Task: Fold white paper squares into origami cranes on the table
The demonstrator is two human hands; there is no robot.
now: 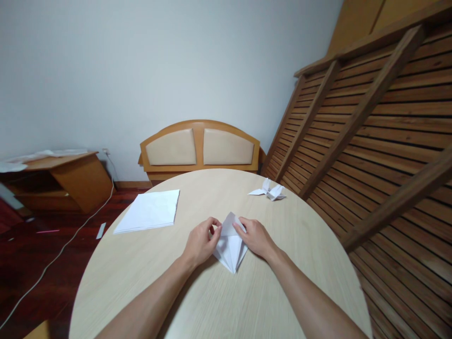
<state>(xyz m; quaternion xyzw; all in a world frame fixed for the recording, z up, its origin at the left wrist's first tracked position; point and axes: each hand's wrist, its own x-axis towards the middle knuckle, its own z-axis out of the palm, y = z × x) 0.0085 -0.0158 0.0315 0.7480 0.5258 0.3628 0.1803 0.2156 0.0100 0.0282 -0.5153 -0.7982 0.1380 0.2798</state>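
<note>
A partly folded sheet of white origami paper (pixel 231 247) lies near the middle of the round table, diamond-shaped, its lower point towards me and creases running down to that point. My left hand (pixel 205 240) pinches its left edge between thumb and forefinger. On the opposite side, my right hand (pixel 256 235) grips the right edge, thumb on top and the other fingers mostly hidden behind or beneath the paper. Farther back on the right rests a folded white paper crane (pixel 270 189), apart from both hands.
The round pale wooden table (pixel 219 310) carries a stack of white paper (pixel 150 212) at its left. Beyond stands a headboard (pixel 199 146). Slatted wooden boards (pixel 353 136) lean close along the right. A low cabinet (pixel 81 183) and a white cable (pixel 67 242) are on the left.
</note>
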